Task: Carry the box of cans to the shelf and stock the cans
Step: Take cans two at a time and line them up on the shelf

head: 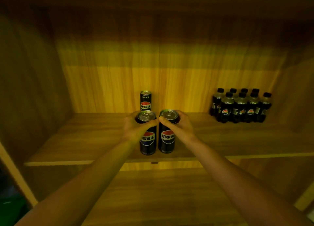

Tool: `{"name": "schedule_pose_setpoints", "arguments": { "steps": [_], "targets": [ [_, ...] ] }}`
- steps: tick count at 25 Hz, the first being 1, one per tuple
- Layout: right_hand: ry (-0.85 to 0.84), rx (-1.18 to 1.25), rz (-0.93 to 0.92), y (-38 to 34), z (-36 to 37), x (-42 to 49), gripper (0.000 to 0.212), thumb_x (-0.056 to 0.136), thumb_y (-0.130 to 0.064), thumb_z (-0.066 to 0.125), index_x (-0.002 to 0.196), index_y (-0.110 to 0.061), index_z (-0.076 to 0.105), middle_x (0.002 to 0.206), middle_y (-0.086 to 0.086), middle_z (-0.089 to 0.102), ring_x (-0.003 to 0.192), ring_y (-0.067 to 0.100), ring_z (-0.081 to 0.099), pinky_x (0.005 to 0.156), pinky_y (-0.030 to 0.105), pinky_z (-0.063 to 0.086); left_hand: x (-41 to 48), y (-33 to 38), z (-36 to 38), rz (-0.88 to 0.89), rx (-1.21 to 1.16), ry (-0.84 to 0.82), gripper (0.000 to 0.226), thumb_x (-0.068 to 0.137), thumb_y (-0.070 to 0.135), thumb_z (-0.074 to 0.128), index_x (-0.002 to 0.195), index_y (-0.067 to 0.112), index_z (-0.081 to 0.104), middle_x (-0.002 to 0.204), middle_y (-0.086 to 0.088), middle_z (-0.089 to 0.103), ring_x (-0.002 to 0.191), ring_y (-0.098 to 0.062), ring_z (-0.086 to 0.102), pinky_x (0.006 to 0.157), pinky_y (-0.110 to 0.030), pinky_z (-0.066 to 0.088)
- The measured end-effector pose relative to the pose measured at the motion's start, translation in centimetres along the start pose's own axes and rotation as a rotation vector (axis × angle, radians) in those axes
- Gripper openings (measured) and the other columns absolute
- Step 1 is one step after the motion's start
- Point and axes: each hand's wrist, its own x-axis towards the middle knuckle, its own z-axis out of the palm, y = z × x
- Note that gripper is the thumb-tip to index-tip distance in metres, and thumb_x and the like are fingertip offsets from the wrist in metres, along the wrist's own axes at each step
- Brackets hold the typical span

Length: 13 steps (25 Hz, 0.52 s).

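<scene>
Three black cola cans are counted on the wooden shelf (85,137): one (147,135) wrapped by the left hand's fingers (136,126), one (167,137) under the right hand's (181,125), and one (145,100) standing just beyond the left fingertips. Eight capped bottles (241,106) are seen packed together, well right of the right fingers.

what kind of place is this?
Probably a shop or stockroom shelf: a wooden shelf holds a wrapped pack of bottles and one can, while both hands set down two more.

A wood-grain shelf unit (85,140) with a yellow-lit striped back panel (169,72) and shadowed side walls.
</scene>
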Motion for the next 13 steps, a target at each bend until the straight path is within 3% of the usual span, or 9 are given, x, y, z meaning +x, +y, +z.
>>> {"name": "schedule_pose_setpoints", "arguments": {
  "steps": [7, 13],
  "targets": [
    [0.043, 0.025, 0.068, 3.5, 0.2, 5.1, 0.036, 0.071, -0.030, 0.074, 0.100, -0.015, 0.058, 0.090, -0.004, 0.061, 0.082, 0.009, 0.058, 0.065, 0.015, 0.044, 5.0, -1.8, 1.7, -0.033, 0.052, 0.071, 0.047, 0.065, 0.019, 0.080, 0.107, 0.016, 0.059, 0.092, 0.004, 0.061, 0.077, -0.006, 0.056, 0.064, -0.020, 0.044],
    [0.046, 0.015, 0.042, 5.2, 1.4, 6.1, 0.045, 0.071, -0.032, 0.073, 0.107, -0.008, 0.060, 0.100, 0.003, 0.066, 0.091, 0.015, 0.063, 0.068, 0.016, 0.047, 6.8, -3.2, 1.7, -0.069, 0.066, 0.069, 0.050, 0.066, 0.020, 0.079, 0.112, 0.011, 0.059, 0.095, 0.001, 0.060, 0.091, -0.016, 0.057, 0.080, -0.032, 0.046]
  ]
}}
